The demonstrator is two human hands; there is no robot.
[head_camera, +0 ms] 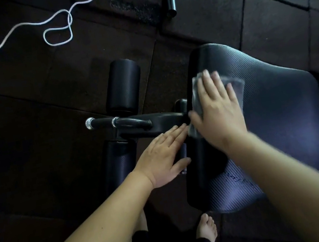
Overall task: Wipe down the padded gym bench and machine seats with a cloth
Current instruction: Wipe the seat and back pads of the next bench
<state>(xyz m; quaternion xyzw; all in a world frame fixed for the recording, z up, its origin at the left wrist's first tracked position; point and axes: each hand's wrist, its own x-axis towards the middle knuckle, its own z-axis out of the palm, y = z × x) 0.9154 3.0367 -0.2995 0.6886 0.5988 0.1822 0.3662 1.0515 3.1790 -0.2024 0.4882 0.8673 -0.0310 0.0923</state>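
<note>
A grey cloth is pressed flat under the right hand on the padded seat of a gym bench, near the seat's front edge, approx. where the black frame arm meets the pad. The R hand is laid open, fingers spread over the cloth, palm down; nothing is gripped, the cloth is just pinned beneath it, w/ cloth edges seen past the fingertips and beside the thumb. The left hand is also held open and flat, fingers together, resting by the seat's front edge w/ fingertips almost touching the cloth's lower corner; whether it bears on the frame arm or the seat edge can't be told. The two hands are close but not joined. A foam roller is seen to the left of the seat, above the frame arm, and a second roller below it. A chrome-capped bar end sticks out left. A white cord is looped on the dark rubber floor tiles at top left. A bare foot is visible on the floor below the seat.
</note>
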